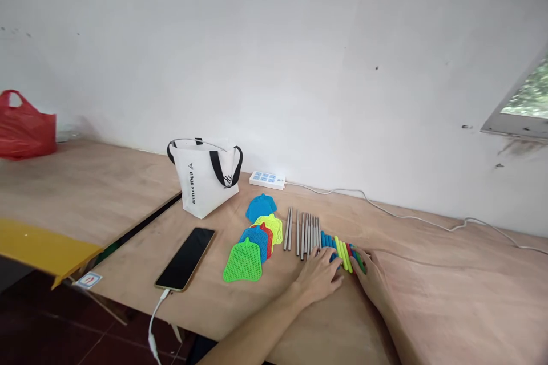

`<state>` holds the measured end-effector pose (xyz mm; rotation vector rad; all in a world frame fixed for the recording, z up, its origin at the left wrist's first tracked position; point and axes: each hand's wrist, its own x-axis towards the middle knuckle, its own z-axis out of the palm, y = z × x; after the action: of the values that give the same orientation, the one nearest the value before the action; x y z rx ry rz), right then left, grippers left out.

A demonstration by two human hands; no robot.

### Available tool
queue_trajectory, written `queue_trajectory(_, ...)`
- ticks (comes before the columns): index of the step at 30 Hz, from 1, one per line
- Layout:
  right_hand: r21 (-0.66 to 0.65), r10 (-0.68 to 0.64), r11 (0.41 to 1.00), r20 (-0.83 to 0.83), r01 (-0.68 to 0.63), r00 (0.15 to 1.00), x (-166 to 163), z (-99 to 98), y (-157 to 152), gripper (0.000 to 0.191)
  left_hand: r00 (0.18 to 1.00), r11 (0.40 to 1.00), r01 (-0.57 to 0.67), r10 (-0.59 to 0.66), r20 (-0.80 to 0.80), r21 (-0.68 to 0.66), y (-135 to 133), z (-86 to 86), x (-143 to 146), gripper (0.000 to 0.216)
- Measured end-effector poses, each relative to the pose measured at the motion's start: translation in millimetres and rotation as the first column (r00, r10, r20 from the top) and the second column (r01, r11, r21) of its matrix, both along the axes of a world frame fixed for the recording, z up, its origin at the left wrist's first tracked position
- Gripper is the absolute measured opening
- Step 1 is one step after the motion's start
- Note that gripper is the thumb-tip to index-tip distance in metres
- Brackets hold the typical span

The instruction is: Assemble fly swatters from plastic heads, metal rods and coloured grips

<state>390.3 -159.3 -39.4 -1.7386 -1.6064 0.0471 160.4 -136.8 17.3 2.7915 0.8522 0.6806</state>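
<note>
A row of coloured plastic tubes, among them yellow tubes (342, 254), blue tubes (327, 239), a red one and green ones, lies side by side on the wooden table. Slim grey metal rods (305, 234) lie in line just left of them. My left hand (319, 275) rests palm down over the near ends of the rods and blue tubes, fingers spread. At the row's right end, my right hand (373, 280) touches the red and green tubes with thumb and fingers apart. Mesh fly swatter heads overlap farther left: a green head (242, 260), blue, red and yellow ones, and a blue stack (261, 206).
A phone (186, 259) with a white cable lies at the left near the table's edge. Behind it stands a white tote bag (205, 182). A power strip (267, 179) sits by the wall, its cord running right. A red plastic bag (28, 131) is far left.
</note>
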Motion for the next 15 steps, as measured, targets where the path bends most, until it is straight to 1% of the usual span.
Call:
queue_trajectory(4,-0.026,0.01,1.0,0.047,-0.009,0.999,7.1,-4.3,3.8,0.043,1.0,0.999,0.008,-0.009,0.007,0.036,1.0,-4.8,-0.3,0.035)
queue_trajectory(6,-0.039,0.031,0.999,0.089,-0.027,0.996,9.1,-2.5,3.1,0.043,1.0,0.999,0.01,-0.01,0.002,0.047,1.2,-5.7,-0.1,0.035)
queue_trajectory(8,-0.052,0.09,0.995,0.131,-0.083,0.987,10.3,3.9,1.9,0.046,1.0,0.998,0.004,-0.004,-0.003,0.059,1.1,-5.1,-0.2,0.034)
queue_trajectory(10,-0.091,0.179,0.982,0.167,-0.165,0.97,13.2,14.9,2.6,0.05,1.0,0.997,0.0,0.0,-0.006,0.074,0.9,-3.7,-0.9,0.036)
queue_trajectory(12,-0.178,0.276,0.953,0.175,-0.245,0.945,19.4,28.7,6.9,0.062,1.0,0.996,0.012,-0.011,-0.01,0.089,0.9,-2.4,-1.8,0.041)
queue_trajectory(15,-0.359,0.381,0.878,0.122,-0.317,0.916,31.4,48.4,18.3,0.098,0.999,0.994,0.047,-0.044,-0.03,0.095,1.2,-2.0,-2.8,0.046)
